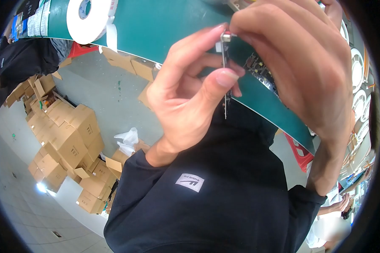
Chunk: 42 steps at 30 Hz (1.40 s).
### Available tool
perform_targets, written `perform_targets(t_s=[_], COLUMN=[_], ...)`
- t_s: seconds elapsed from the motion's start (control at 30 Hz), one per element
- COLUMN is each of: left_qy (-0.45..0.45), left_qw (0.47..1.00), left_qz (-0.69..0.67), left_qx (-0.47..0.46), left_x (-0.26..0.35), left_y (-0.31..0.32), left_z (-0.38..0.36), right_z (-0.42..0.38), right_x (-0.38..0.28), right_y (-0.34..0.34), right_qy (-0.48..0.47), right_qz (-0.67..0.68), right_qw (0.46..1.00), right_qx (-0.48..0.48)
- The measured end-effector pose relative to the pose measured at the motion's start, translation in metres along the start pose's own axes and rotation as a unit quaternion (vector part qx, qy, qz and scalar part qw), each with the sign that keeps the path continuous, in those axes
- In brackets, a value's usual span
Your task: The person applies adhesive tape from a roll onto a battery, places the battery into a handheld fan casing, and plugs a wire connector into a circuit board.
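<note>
My left hand (183, 90) is closed on a thin circuit board (225, 99), seen edge-on and upright, with the thumb on its near side. At the board's top end sits a small white connector (226, 38), with a bit of red just above it. My right hand (299, 55) is curled over from the right, its fingertips at that connector. What lies between the right fingers is hidden. Another populated circuit board (259, 69) lies on the green tabletop (152, 25), partly covered by my right hand.
A large white roll of tape (87, 19) rests on the table at the upper left. A person in dark clothing (27, 63) is beyond it. Cardboard boxes (74, 135) are stacked on the floor to the left. White reels (358, 69) line the right side.
</note>
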<state>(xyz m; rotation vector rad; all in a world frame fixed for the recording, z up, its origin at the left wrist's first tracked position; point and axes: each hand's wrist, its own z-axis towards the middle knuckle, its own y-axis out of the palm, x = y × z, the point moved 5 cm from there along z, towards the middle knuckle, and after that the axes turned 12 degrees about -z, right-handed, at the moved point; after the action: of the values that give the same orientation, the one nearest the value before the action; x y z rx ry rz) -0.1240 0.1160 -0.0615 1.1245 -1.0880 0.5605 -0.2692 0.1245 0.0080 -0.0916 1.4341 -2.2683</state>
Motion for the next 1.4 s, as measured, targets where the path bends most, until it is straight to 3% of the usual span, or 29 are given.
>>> perform_targets(t_s=[0.93,1.13,1.2,1.4], left_qy=[-0.008,-0.041,-0.040,-0.042], left_qw=[0.996,0.996,0.991,0.996], left_qz=[0.039,-0.074,-0.123,-0.073], left_qx=[-0.075,-0.023,0.015,0.041], left_x=[0.001,-0.006,-0.006,-0.007], left_y=[-0.011,-0.009,-0.006,-0.005], left_z=[0.010,0.006,0.003,0.003], right_z=[0.002,0.004,0.002,-0.010], right_x=[-0.007,-0.008,-0.006,0.014], right_y=[0.003,-0.001,-0.005,-0.033], right_qy=[-0.009,-0.003,0.025,0.165], right_qz=[0.002,0.005,0.018,0.015], right_qw=[1.000,1.000,0.999,0.986], right_qx=[0.002,-0.005,-0.012,0.000])
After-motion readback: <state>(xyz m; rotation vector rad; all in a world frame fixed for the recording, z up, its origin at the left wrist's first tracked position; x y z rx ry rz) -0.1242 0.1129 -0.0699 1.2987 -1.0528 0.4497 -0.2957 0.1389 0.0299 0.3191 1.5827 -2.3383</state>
